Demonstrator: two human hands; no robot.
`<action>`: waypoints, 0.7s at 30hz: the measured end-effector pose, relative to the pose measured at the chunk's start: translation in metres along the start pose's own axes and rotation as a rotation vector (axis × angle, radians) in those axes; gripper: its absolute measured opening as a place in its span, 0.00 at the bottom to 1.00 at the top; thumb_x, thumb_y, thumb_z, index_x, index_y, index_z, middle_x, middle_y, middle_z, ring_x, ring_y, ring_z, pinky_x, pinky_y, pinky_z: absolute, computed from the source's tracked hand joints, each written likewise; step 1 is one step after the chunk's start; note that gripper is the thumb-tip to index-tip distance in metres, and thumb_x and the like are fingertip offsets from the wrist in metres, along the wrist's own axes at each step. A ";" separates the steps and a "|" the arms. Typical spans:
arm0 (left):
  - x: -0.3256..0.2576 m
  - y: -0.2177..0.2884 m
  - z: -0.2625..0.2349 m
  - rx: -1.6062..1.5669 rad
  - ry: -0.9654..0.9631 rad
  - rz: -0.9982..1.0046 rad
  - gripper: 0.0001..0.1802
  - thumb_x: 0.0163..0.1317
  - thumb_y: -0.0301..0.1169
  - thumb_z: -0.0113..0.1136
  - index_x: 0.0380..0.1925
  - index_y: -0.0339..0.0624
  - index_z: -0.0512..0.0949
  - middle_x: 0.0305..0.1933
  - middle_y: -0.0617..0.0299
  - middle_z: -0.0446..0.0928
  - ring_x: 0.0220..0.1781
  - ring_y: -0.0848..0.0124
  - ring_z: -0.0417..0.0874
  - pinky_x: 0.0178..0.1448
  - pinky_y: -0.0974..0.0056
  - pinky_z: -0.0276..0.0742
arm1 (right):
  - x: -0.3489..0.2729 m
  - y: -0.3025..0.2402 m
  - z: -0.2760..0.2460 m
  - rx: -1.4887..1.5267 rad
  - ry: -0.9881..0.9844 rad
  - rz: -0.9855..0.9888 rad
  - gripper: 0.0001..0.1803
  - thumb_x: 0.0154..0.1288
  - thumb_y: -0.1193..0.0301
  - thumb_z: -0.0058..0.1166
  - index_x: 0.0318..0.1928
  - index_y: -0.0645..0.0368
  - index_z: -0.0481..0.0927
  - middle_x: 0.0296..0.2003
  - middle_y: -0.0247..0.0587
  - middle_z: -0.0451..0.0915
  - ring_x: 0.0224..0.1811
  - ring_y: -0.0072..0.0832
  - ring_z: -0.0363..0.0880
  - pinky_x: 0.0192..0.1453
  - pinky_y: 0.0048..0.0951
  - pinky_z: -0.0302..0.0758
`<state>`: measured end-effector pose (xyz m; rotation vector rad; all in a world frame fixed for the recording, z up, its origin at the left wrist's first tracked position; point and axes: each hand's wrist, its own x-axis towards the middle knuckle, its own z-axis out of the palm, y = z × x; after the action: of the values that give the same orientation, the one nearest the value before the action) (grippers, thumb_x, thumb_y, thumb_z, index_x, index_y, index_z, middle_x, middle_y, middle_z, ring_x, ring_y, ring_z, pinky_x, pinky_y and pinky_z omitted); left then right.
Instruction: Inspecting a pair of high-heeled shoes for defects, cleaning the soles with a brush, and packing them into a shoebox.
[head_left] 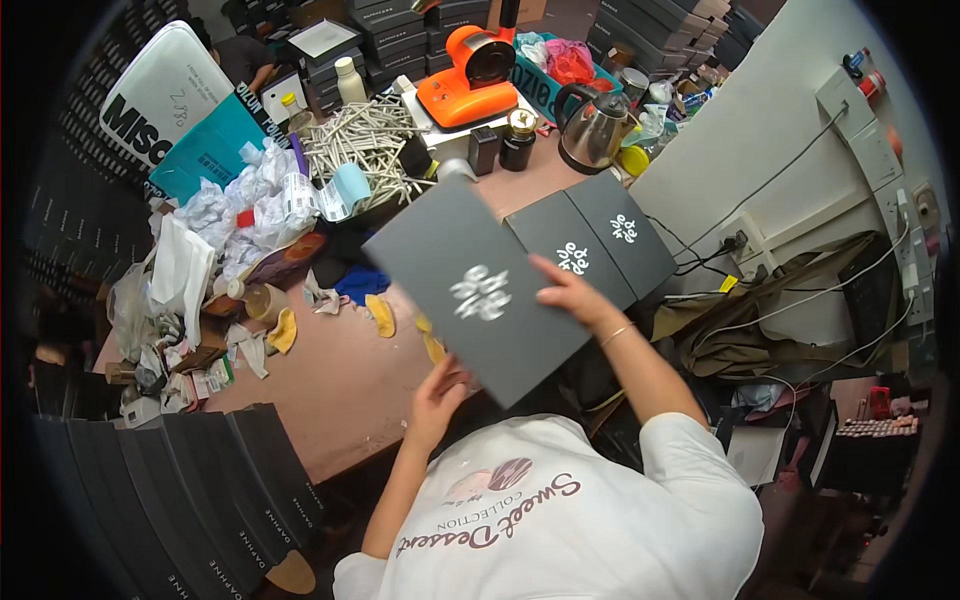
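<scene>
A flat dark grey cardboard box (pixel 470 275) with a white printed mark on its top is tilted above the table in front of me. My right hand (pixel 578 300) grips its right edge, fingers on the top face. At the near left edge of that box, my left hand (pixel 438 398) has its fingers curled against the side; some fingertips are hidden. Two more dark grey boxes, a nearer one (pixel 600 265) and a farther one (pixel 640 255), lie side by side to the right, partly behind the held box.
Crumpled white paper (pixel 265 195) and rolled paper sticks (pixel 365 145) crowd the table's (pixel 340 410) left and back. An orange machine (pixel 470 80), a dark jar (pixel 518 140) and a metal kettle (pixel 593 130) stand farther back. Stacked boxes (pixel 180 490) rise at near left; cables (pixel 780 185) hang at right.
</scene>
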<state>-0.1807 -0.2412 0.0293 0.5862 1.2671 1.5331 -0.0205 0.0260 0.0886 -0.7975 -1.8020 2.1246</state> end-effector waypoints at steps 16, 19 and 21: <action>-0.075 -0.028 0.003 0.552 0.238 -0.045 0.26 0.62 0.38 0.62 0.57 0.36 0.73 0.52 0.51 0.78 0.46 0.69 0.81 0.51 0.65 0.78 | 0.045 -0.063 -0.159 -1.452 0.167 -0.036 0.44 0.47 0.57 0.70 0.64 0.60 0.66 0.64 0.60 0.63 0.70 0.53 0.57 0.69 0.43 0.61; -0.109 -0.022 -0.006 0.691 0.269 0.048 0.25 0.61 0.40 0.62 0.55 0.36 0.74 0.47 0.50 0.80 0.42 0.66 0.82 0.47 0.63 0.78 | 0.042 -0.147 0.024 -1.135 0.045 -0.912 0.31 0.55 0.72 0.63 0.61 0.60 0.70 0.62 0.54 0.67 0.67 0.48 0.63 0.67 0.40 0.64; -0.143 -0.021 -0.018 0.833 0.314 0.138 0.25 0.61 0.39 0.61 0.54 0.36 0.74 0.47 0.49 0.78 0.45 0.59 0.82 0.49 0.60 0.77 | 0.016 -0.202 0.160 -0.993 -0.157 -1.217 0.26 0.56 0.76 0.60 0.58 0.60 0.73 0.57 0.50 0.73 0.60 0.46 0.71 0.62 0.38 0.69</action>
<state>-0.1361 -0.3796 0.0361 0.9933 2.1661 1.1837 -0.1533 -0.0566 0.2940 0.3746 -2.4143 0.4988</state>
